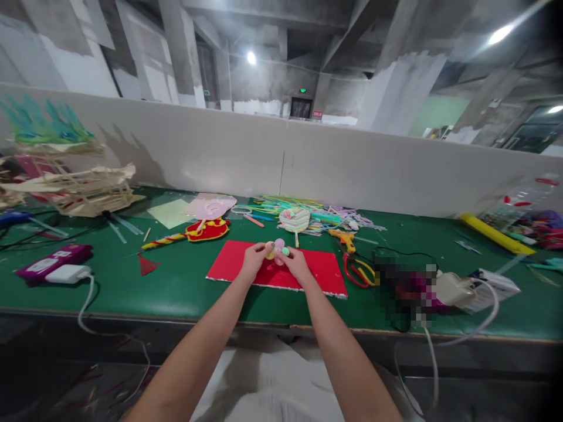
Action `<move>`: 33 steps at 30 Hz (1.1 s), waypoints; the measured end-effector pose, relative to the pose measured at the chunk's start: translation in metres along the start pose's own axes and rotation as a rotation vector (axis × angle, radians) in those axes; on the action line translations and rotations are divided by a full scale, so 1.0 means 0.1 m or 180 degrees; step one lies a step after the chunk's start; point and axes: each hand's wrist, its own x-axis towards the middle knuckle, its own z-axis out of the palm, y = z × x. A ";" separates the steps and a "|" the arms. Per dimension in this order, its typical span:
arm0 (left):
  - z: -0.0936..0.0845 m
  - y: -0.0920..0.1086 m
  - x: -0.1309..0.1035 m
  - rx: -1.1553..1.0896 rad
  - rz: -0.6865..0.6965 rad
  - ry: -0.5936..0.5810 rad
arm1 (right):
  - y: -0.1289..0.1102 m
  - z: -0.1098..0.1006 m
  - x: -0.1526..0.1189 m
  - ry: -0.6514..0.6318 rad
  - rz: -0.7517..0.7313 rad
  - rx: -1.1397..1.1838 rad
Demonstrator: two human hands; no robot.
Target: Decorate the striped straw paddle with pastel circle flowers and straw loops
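Note:
Over a red board (229,264) on the green table, both hands hold a small flower-shaped piece made of pastel round discs (279,244) in yellow, pink and green. My left hand (255,259) pinches its yellow side between thumb and fingers. The green side is gripped by my right hand (296,263), opposite the left. The fingertips cover part of the piece, so how the discs are joined cannot be made out. Just behind the hands lies a round striped pastel fan (294,219) with a short handle.
Straws or strips (325,214) are heaped at the back. A yellow glue gun (343,240) and red-and-yellow-handled scissors (357,272) lie right of the board. Left are a red-and-yellow fan-shaped ornament (206,230), a purple power strip (55,264) and a wooden stick model (94,190).

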 end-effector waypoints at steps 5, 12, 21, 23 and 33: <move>0.00 0.01 0.00 -0.0049 -0.0013 0.0017 | 0.02 0.00 0.00 0.0006 0.0008 -0.0080; 0.00 0.00 0.00 -0.0082 -0.0033 0.0036 | 0.02 0.00 -0.01 -0.0147 -0.0033 0.0011; 0.00 -0.02 0.01 -0.0137 0.0008 -0.0007 | 0.05 0.00 -0.01 -0.0185 -0.0084 -0.0032; 0.00 -0.02 0.01 -0.0157 -0.0013 -0.0029 | 0.05 0.00 -0.01 -0.0178 -0.0072 -0.0036; -0.01 -0.02 0.01 -0.0134 -0.0010 -0.0059 | 0.08 0.00 0.00 -0.0238 -0.0126 -0.0087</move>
